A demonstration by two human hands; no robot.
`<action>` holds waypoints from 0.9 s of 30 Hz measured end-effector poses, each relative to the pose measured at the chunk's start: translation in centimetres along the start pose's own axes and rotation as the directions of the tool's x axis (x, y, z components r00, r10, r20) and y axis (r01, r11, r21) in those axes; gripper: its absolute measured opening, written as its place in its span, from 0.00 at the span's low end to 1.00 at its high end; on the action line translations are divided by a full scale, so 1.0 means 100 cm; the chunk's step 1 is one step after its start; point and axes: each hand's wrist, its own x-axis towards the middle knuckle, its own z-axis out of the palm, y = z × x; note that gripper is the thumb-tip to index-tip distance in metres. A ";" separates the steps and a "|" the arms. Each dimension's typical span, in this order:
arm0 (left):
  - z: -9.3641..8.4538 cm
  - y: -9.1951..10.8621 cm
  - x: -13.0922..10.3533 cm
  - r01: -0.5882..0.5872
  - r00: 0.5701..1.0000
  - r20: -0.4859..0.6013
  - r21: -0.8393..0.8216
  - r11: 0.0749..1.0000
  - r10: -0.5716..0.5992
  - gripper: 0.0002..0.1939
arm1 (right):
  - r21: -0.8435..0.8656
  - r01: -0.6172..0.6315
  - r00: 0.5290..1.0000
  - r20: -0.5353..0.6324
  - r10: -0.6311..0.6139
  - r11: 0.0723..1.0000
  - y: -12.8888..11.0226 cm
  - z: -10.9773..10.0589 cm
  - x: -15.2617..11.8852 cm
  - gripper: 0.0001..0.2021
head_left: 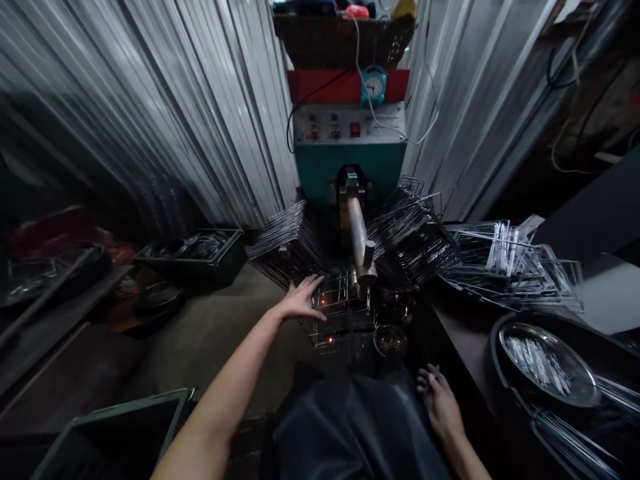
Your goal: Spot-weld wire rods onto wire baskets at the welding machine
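Fingers spread, my left hand [301,300] is over the left side of a wire frame [337,303] below the welding machine's metal arm [359,233]; whether it touches the wires is unclear. Small orange sparks glow by the frame. Toward the lower right, my right hand [436,397] has curled fingers around something small and dark that I cannot make out. A small metal bowl [391,341] stands between the frame and my right hand. Stacked wire frames [287,243] lean left of the machine arm, and more wire frames [413,237] lean on its right.
The green machine [320,163] stands against a corrugated wall [225,87]. A round metal tray [575,390] with short rods lies at the right, near loose wire frames [515,260]. Green crates [220,267] stand at the left and lower left. A dark apron covers my lap.
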 end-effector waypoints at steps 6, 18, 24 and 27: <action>0.022 0.004 -0.015 0.052 0.980 -0.186 -0.081 0.995 -0.066 0.42 | 0.290 -0.270 0.963 0.072 0.261 0.918 -0.031 -0.003 -0.003 0.12; 0.030 0.026 -0.086 0.062 0.966 -0.251 0.007 0.998 -0.058 0.40 | -0.441 0.296 0.953 0.194 -0.232 0.847 -0.013 -0.025 -0.061 0.16; 0.026 0.029 -0.083 0.059 0.971 -0.232 0.006 0.998 -0.056 0.40 | -0.572 0.373 0.926 0.276 -0.257 0.730 -0.007 -0.028 -0.065 0.19; 0.025 0.024 -0.084 0.043 0.981 -0.192 0.014 0.999 -0.040 0.43 | -0.580 0.358 0.930 0.288 -0.227 0.731 -0.007 -0.033 -0.061 0.18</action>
